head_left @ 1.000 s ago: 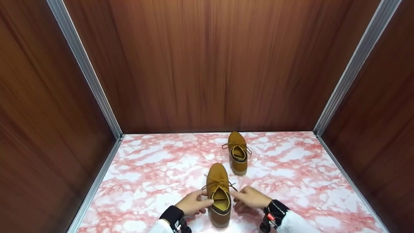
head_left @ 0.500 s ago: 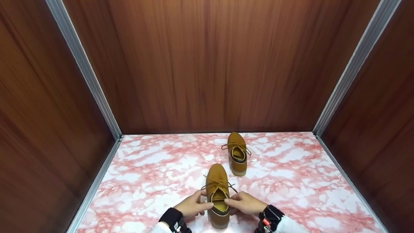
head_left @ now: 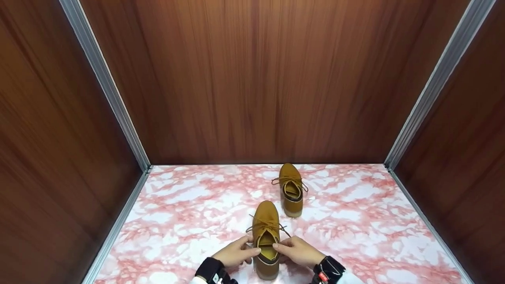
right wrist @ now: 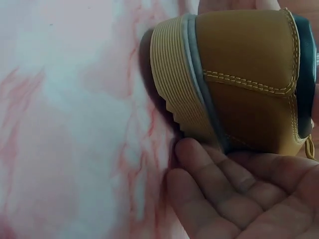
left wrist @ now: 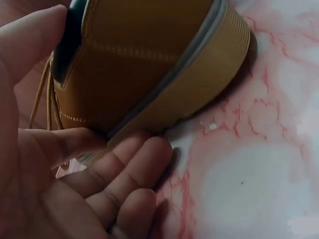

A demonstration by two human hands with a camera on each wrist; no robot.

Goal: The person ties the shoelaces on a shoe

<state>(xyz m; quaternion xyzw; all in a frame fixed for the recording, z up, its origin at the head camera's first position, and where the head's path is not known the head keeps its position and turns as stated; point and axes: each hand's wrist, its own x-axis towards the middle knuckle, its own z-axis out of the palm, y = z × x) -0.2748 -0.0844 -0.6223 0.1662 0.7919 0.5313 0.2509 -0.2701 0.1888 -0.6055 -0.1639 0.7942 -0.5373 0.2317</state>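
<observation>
A tan lace-up shoe (head_left: 267,211) stands on the pink-and-white marbled surface, toe pointing away from me. My left hand (head_left: 235,252) grips its left side, with the thumb at the collar and the fingers low along the outside. From the other side my right hand (head_left: 300,251) holds it too, its thumb over the collar edge. In the left wrist view, fingertips (left wrist: 154,154) lie against the ridged sole (left wrist: 214,74). The right wrist view has the stitched heel (right wrist: 244,45), with fingers (right wrist: 194,154) at the sole's lower edge. Thin brown laces (head_left: 268,224) spread to both sides.
A matching tan shoe (head_left: 290,173) stands farther back and slightly right, near the rear wall, its toe also pointing away. Brown wood-grain panels (head_left: 252,86) enclose the back and both sides. Grey metal strips (head_left: 114,94) run along the corners.
My right hand has moved left, from beside the near shoe onto its collar, and now holds it. The left hand keeps its place, and both shoes stand about where they were.
</observation>
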